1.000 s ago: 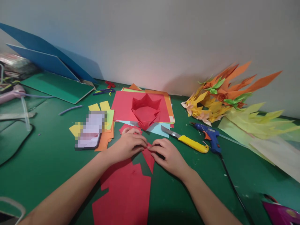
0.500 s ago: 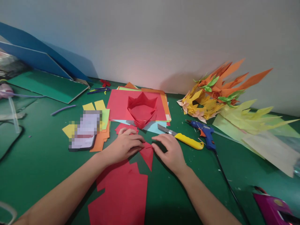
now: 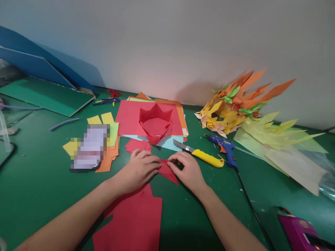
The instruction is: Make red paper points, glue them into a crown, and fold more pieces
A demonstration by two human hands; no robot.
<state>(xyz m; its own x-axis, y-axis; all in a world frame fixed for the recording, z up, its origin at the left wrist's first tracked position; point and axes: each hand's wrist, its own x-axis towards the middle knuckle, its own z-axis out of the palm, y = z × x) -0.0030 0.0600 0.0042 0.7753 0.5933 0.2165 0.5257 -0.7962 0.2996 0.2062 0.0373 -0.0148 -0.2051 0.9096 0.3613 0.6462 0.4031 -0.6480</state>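
A small piece of folded red paper [image 3: 166, 170] lies between my hands, its pointed end slanting toward me and to the right. My left hand [image 3: 142, 170] rests over its left side, fingers bent and pressed onto it. The thumb and forefinger of my right hand [image 3: 186, 170] pinch its upper right edge. Just beyond my left hand sits a piece of red paper with a jagged edge [image 3: 137, 144]. Below my wrists are red paper sheets [image 3: 138, 223]. A red folded paper crown [image 3: 156, 130] stands behind my hands on a stack of coloured paper [image 3: 128, 116].
Right of my hands lie a yellow box cutter [image 3: 208, 157] and a blue glue gun [image 3: 225, 150] with its cord. Orange and yellow paper crowns [image 3: 235, 104] stand behind. On the left are a phone [image 3: 90, 146], paper pieces [image 3: 104, 160] and a green board [image 3: 44, 96].
The pointed end of the folded red paper has swung to the right. My right fingers have closed onto its edge. The whole view has shifted slightly.
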